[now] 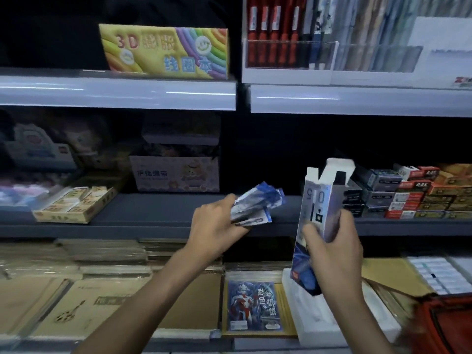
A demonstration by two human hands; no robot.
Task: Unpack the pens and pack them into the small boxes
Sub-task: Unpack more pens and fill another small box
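My right hand grips a tall, narrow blue-and-white pen box, held upright with its top flaps open. What is inside the box cannot be seen. My left hand holds a crumpled blue-and-white bundle of packaging over the front of the dark middle shelf. The two hands are apart, with the box to the right of the bundle. A white foam tray lies below my right hand on the lower display.
Stacked small pen boxes in grey, red and orange fill the right of the middle shelf. A cartoon box and an eraser tray stand to the left. Brown notebooks and a coloured paper pack lie below. A red bag is at the bottom right.
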